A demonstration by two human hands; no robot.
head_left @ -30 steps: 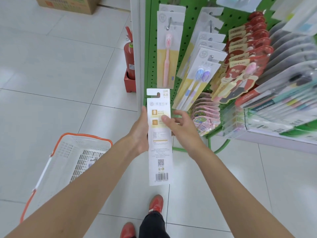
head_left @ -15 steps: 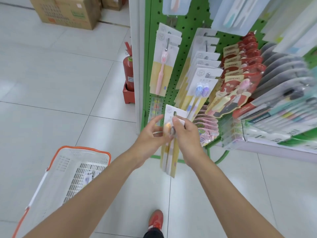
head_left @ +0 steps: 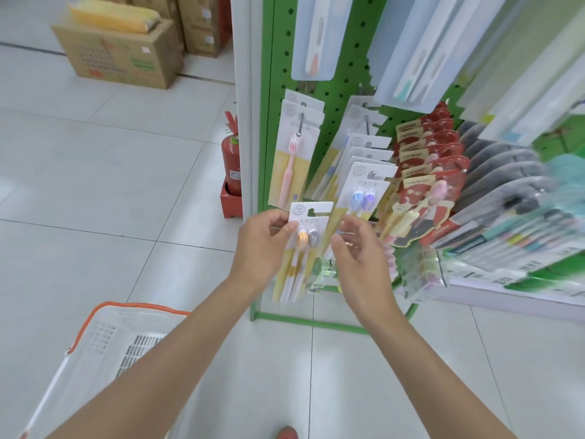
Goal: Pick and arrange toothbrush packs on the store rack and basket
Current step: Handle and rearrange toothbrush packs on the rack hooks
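Your left hand (head_left: 269,242) pinches the twin toothbrush pack (head_left: 305,248) by its upper left edge. The pack faces you with its hang slot upward, ready for a peg, and it sits just in front of the green pegboard rack (head_left: 278,74), below the pink single-brush packs (head_left: 289,166). Your right hand (head_left: 357,255) waits beside the pack's right edge with fingers loosely curled. Blur hides whether they touch it. The basket (head_left: 133,307) stands by your left arm.

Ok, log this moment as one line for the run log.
phase: toothbrush pack held before rack | left hand: pinches pack top | right hand: open beside pack | basket: on floor, left
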